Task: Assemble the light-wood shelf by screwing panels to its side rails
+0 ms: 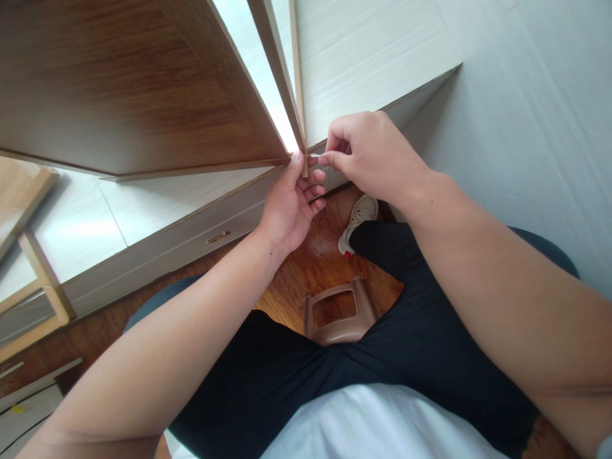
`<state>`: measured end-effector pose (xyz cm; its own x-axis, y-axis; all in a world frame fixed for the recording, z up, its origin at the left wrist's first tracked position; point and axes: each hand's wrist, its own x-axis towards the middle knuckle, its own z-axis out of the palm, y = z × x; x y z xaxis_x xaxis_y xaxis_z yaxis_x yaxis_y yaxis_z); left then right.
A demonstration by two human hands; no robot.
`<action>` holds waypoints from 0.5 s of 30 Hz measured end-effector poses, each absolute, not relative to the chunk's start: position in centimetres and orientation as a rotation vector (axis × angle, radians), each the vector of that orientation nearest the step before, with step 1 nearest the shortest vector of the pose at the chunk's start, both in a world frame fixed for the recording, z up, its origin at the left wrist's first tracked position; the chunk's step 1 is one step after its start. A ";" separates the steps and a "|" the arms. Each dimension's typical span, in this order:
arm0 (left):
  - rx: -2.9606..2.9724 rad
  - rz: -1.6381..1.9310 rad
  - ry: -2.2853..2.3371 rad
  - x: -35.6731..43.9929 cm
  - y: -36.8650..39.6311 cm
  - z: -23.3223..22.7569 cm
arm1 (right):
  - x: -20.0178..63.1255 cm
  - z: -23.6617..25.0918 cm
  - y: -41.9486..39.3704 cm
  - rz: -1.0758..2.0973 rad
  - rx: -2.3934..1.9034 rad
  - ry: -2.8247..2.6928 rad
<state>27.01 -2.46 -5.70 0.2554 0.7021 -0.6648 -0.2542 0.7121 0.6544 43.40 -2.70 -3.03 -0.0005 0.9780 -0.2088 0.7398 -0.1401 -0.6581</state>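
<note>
My left hand (290, 210) grips the lower end of a narrow wooden bar (283, 64), its thumb on the near side and its fingers curled loosely beyond. At the bar's end, my right hand (356, 150) pinches a small shiny metal fastener (313, 155) between thumb and forefinger. The fastener points at the side of the bar; whether its tip is inside the wood I cannot tell. Close to my left thumb is the corner of a large brown wooden panel (143, 95), which stands tilted on the light ledge.
The light-topped ledge (368, 57) has drawers with a metal handle (218, 237) below. A wooden frame (45, 280) leans at the left. A brown plastic stool (342, 325) is between my legs, over the wood floor (282, 287). A pale wall (535, 127) rises at the right.
</note>
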 end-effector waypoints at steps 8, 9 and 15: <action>0.470 0.698 1.111 27.0 -2.5 -5.8 | 43.4 -3.1 -2.7 0.910 -1.874 -1.781; 0.469 0.692 1.116 27.0 -2.5 -5.7 | 43.4 -3.1 -2.7 0.908 -1.869 -1.782; 0.452 0.698 1.104 27.0 -2.5 -5.8 | 43.3 -3.7 -2.5 0.888 -1.923 -1.797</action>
<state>27.02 -2.49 -5.77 0.2740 0.7086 -0.6503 -0.2838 0.7056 0.6493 43.25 -2.52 -3.66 -0.0073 0.9802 -0.1981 0.7525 -0.1250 -0.6466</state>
